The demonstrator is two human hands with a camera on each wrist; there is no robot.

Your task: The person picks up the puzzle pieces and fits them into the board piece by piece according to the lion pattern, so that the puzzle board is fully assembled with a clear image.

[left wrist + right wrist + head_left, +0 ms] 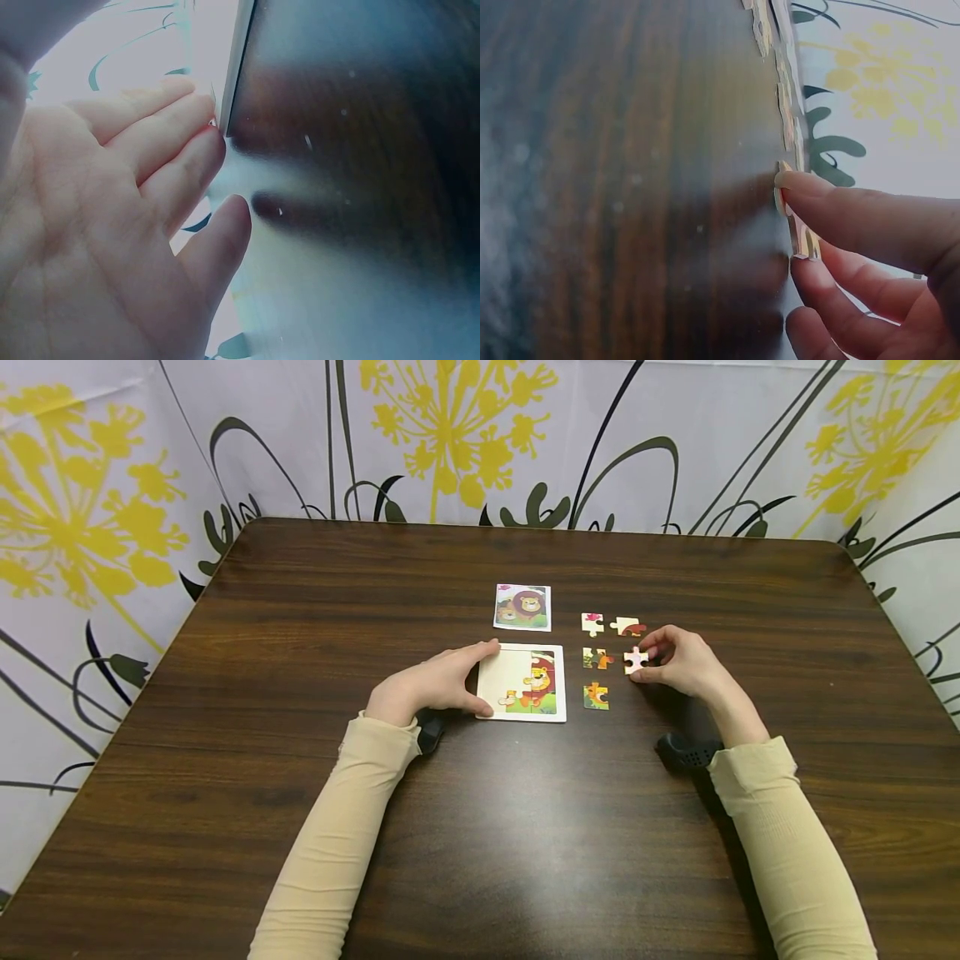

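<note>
A white-framed puzzle board lies on the table, with joined pieces of a lion picture filling its right side. My left hand rests at the board's left edge, thumb near the lower corner and fingertips near the upper one; its fingers look fairly straight in the left wrist view. My right hand pinches a pale pinkish puzzle piece between thumb and fingers, at or just above the tabletop. Several loose puzzle pieces lie between board and right hand, among them an orange one and a red-and-cream one.
Behind the board lies a square lion picture card. The dark wooden table ends at a floral cloth backdrop. Each wrist wears a black band.
</note>
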